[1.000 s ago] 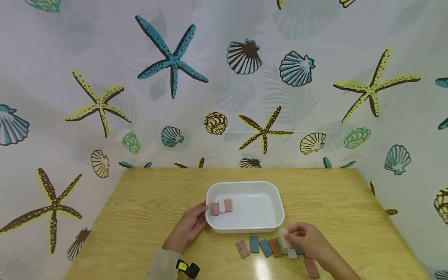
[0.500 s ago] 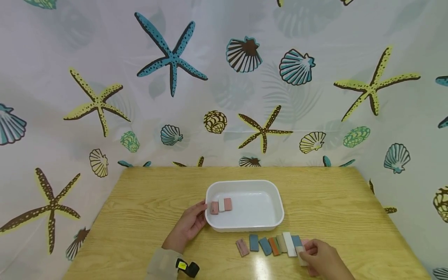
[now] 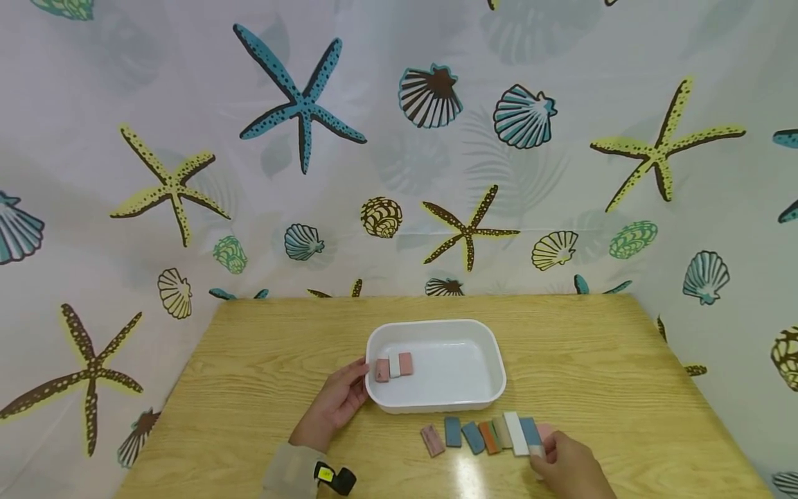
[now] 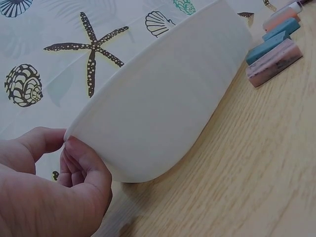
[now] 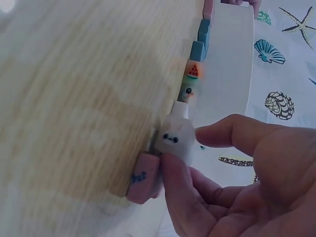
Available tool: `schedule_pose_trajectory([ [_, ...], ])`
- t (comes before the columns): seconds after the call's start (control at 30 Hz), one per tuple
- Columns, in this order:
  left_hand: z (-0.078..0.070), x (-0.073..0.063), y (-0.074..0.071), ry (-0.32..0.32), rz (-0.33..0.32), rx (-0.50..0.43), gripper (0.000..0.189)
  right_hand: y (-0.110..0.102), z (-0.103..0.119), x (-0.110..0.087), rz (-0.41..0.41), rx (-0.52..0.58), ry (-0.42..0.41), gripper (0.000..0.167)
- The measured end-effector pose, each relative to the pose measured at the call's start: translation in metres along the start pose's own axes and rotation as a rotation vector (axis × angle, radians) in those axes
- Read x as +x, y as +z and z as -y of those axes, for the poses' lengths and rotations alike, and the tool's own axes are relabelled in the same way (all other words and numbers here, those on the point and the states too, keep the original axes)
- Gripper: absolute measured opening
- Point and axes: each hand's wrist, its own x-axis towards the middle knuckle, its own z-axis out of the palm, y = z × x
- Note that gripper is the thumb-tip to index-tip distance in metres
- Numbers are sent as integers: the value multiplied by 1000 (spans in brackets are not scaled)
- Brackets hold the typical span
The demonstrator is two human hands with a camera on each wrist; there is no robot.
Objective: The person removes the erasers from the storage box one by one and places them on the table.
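Note:
My left hand (image 3: 341, 395) pinches the left rim of a white plastic basin (image 3: 461, 398) between thumb and fingers, also seen in the left wrist view. Inside at its left lie a pink eraser (image 3: 382, 370), a white one (image 3: 394, 364) and another pink one (image 3: 406, 364). In front of the basin runs a row of small block erasers, among them an orange and green one (image 3: 489, 438) and a long white one (image 3: 515, 434). At its right end my right hand (image 3: 570, 466) pinches a whitish eraser with a small face (image 5: 173, 138). Beside it is a pink eraser with blue marks (image 5: 143, 178).
The wooden table (image 3: 274, 346) spreads around the basin. A patterned curtain (image 3: 399, 159) with starfish and shells encloses the back and sides. At the row's left end are a pink eraser (image 3: 433, 441) and two blue ones, close to the basin's front wall.
My right hand has moved right and nearer with the whitish eraser, uncovering the long white and blue erasers. It now covers the near pink eraser in the head view. My left hand has stayed put.

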Motion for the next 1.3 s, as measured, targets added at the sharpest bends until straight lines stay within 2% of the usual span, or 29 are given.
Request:
schedule_pose_trajectory([
  [0.33,1,1,0,-1,-5,-7,47,4,2,-2,-35,-92,-42,22],
  [0.63,2,2,-2,5,-19,-16,48,4,7,-2,-11,-113,-30,16],
  [0.83,0,0,0,2,-11,3,49,-4,10,-3,7,-118,-50,17],
  [0.97,-3,-3,3,-1,-6,12,47,-16,16,1,-10,-70,-75,17],
  [1.07,-3,-3,2,4,0,12,46,-25,22,7,-34,5,-104,19],
  [1.3,-1,1,0,13,11,-3,46,-30,35,20,-51,204,-175,36],
])
